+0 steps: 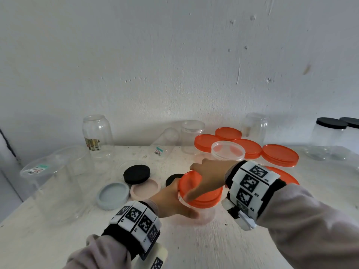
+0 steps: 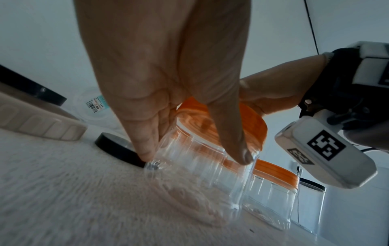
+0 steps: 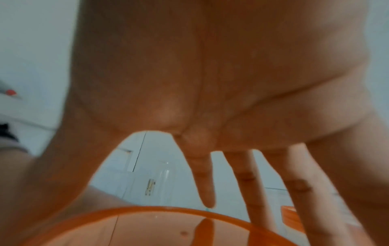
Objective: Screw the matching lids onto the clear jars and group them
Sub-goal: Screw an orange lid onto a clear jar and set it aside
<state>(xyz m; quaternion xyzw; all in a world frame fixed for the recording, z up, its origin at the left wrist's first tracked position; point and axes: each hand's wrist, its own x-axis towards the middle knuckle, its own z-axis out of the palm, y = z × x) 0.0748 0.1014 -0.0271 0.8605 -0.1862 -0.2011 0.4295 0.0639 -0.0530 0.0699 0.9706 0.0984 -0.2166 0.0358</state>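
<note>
The left hand (image 1: 171, 199) grips a clear jar (image 1: 204, 212) while the right hand (image 1: 206, 177) covers its orange lid (image 1: 209, 197).

Orange lid (image 1: 200, 188) on a clear jar (image 2: 202, 169); left of it, black lid (image 1: 137, 174), grey lid (image 1: 113, 195), pink lid (image 1: 145, 188).

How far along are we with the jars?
Done: several orange-lidded jars and two black-lidded jars stand grouped at right. In hand: left hand holds a clear jar; right hand grips its orange lid. Left: open jars and loose lids.
</note>
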